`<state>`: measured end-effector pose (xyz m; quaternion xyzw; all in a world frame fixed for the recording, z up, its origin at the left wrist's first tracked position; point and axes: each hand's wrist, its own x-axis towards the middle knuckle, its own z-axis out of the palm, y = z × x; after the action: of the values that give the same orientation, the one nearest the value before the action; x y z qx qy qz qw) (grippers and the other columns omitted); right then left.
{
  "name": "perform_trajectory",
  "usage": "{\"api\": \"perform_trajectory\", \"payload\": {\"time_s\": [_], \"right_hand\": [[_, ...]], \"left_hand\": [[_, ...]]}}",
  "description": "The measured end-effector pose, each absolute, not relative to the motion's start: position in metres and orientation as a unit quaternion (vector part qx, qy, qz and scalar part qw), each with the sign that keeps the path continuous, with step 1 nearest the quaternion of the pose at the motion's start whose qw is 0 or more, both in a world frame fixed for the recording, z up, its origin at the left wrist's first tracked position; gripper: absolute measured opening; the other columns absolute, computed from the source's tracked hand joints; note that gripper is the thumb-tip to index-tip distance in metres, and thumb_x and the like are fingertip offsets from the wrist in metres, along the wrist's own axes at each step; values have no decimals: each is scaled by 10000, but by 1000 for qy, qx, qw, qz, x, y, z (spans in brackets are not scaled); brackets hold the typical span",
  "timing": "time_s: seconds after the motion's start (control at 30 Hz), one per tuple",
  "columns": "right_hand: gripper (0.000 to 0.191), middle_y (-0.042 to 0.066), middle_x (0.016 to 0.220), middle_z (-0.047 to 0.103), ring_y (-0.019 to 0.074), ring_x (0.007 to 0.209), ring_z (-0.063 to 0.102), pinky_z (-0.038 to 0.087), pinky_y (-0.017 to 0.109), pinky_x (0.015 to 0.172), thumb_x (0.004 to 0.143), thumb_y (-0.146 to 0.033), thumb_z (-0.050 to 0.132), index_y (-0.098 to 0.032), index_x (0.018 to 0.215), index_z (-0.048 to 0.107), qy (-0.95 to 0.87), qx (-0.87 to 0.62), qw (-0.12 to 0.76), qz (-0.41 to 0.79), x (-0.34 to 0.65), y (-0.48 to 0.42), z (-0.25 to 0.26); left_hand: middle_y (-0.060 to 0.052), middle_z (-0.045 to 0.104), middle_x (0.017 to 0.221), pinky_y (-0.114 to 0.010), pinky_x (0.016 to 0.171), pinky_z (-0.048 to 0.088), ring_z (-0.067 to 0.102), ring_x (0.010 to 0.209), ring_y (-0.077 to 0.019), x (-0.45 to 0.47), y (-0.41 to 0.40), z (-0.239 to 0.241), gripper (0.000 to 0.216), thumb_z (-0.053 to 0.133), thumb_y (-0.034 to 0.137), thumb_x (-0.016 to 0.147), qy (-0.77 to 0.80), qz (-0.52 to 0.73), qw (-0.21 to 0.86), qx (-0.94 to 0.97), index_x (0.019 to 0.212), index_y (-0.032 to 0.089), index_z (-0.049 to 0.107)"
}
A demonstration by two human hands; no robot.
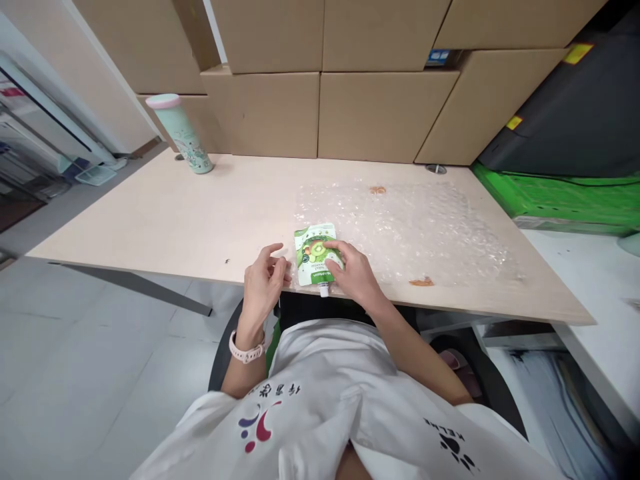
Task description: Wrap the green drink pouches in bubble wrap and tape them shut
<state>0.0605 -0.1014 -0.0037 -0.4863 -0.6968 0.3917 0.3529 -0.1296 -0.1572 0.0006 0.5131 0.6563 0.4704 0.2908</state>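
A green and white squeeze pouch [306, 275] with kiwi pictures and a white spout cap lies near the table's front edge, its spout toward me. My right hand [357, 273] is at the pouch's right side, with index finger and thumb apart and resting on its front. Just left of the pouch is my left hand [264, 283], fingers loosely bent and apart, by the left edge of the bubble wrap; whether its fingertips touch the film is unclear. The clear bubble wrap [415, 227] spreads flat under the pouch and off to the right, with orange-brown marks on it.
A mint-green tumbler [187, 137] with a pink lid stands at the back left of the wooden table [150, 220]. Stacked cardboard boxes [370, 117] line the back. On the right are a green crate [560, 197], a dark case [570, 113] and a white surface [580, 267].
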Motion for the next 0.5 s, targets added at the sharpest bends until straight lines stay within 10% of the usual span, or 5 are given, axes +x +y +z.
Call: {"api": "perform_trajectory", "payload": {"time_s": [0.17,0.33,0.5], "right_hand": [[385,162,1535,432,383,1309,475,474,585,1014,911,-144,547,-200,1281,636,-812,-489,303,98,63,-117,2],[404,102,1456,548,270,1297,491,466,449,1076,968,-77,384,-185,1252,651,-862,-383,318,95,66,-118,-12],[383,105,1478,528,262,1322,482,439,454,1103,1020,-196,365,-176,1301,624,-851,-369,346,142,70,-119,-17]], "left_hand": [[-82,717,1052,-317,763,575,700,858,-183,-125,-156,-4,378,590,398,899,645,493,288,508,1226,208,609],[-74,514,1458,-368,1046,493,507,1348,-252,-116,-157,1,476,725,330,798,553,605,387,422,1250,261,591],[-108,579,1332,-331,856,580,644,1135,-237,-122,-155,15,447,718,239,738,446,631,598,211,1170,195,614]]}}
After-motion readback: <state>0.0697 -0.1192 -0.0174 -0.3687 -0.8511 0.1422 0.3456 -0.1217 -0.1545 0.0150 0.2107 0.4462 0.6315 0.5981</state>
